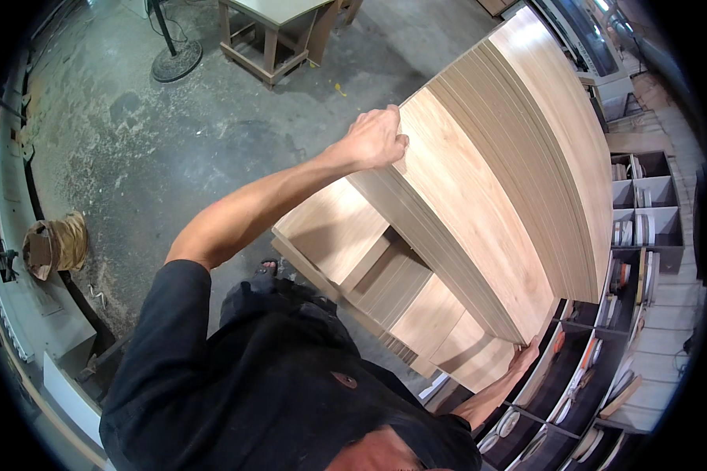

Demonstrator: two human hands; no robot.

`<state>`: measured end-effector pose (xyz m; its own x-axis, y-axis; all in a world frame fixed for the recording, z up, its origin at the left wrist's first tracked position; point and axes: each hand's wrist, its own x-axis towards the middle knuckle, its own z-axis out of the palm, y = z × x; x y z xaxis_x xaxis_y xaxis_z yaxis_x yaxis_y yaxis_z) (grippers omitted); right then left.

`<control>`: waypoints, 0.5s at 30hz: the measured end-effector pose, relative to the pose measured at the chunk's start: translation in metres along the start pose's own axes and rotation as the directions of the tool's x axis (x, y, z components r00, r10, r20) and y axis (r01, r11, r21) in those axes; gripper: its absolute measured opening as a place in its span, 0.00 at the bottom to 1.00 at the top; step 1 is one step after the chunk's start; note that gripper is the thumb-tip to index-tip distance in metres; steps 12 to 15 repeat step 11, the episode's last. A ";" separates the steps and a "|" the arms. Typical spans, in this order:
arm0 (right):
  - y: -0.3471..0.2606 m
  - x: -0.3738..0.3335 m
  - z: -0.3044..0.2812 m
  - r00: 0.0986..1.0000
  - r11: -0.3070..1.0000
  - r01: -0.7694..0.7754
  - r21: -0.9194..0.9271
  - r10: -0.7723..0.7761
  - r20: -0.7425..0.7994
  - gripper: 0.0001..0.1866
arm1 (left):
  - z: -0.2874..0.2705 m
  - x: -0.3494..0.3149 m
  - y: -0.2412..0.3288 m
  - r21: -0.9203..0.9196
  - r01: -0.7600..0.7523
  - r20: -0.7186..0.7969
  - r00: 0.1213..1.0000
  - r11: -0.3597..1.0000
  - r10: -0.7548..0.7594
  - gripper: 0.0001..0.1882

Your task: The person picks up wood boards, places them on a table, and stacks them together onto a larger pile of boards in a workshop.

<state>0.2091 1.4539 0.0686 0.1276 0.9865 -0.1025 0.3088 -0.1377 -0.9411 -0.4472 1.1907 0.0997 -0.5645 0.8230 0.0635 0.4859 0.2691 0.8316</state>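
A long light wood-grain board (pixel 467 188) lies on top of a stack of like boards in front of me. My left hand (pixel 377 140) is closed over the board's far left corner, fingers curled around the edge. At the board's near right end, my right hand (pixel 524 357) grips the other corner; its fingers are partly hidden. Nearer to me, lower piles of smaller wood-grain panels (pixel 440 310) sit beside the stack. Behind the board rises a taller stack of long panels (pixel 554 102), its layered edges facing me.
Shelves (pixel 597 345) with rolls of edge banding stand along the right. A worktable (pixel 271 12) and a round-based stand (pixel 177 64) are on the dusty concrete floor at the back. On the left, a sack (pixel 59 245) leans by a long pale machine (pixel 35 314).
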 end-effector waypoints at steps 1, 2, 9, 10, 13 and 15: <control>0.000 0.004 0.000 1.000 1.000 -0.001 -0.002 0.001 0.001 0.26 | 0.000 0.001 -0.002 0.003 -0.004 -0.010 1.000 1.000 0.004 0.18; -0.002 0.005 -0.002 1.000 0.999 -0.006 -0.033 0.007 0.007 0.26 | 0.003 0.000 -0.002 -0.001 0.001 -0.001 1.000 1.000 -0.001 0.18; -0.015 0.000 0.010 0.999 0.994 -0.020 -0.109 0.014 -0.050 0.24 | 0.014 -0.001 -0.002 -0.061 -0.024 -0.181 0.983 0.998 0.012 0.15; -0.014 0.001 0.010 0.998 0.995 -0.026 -0.100 0.020 -0.057 0.25 | 0.014 0.001 -0.003 -0.037 -0.042 -0.188 0.982 0.998 0.034 0.16; -0.013 0.000 0.013 0.998 0.995 -0.035 -0.094 0.030 -0.059 0.25 | 0.014 0.002 -0.004 -0.012 -0.053 -0.193 0.980 0.999 0.050 0.17; -0.013 0.000 0.013 0.998 0.995 -0.035 -0.094 0.030 -0.059 0.25 | 0.014 0.002 -0.004 -0.012 -0.053 -0.193 0.980 0.999 0.050 0.17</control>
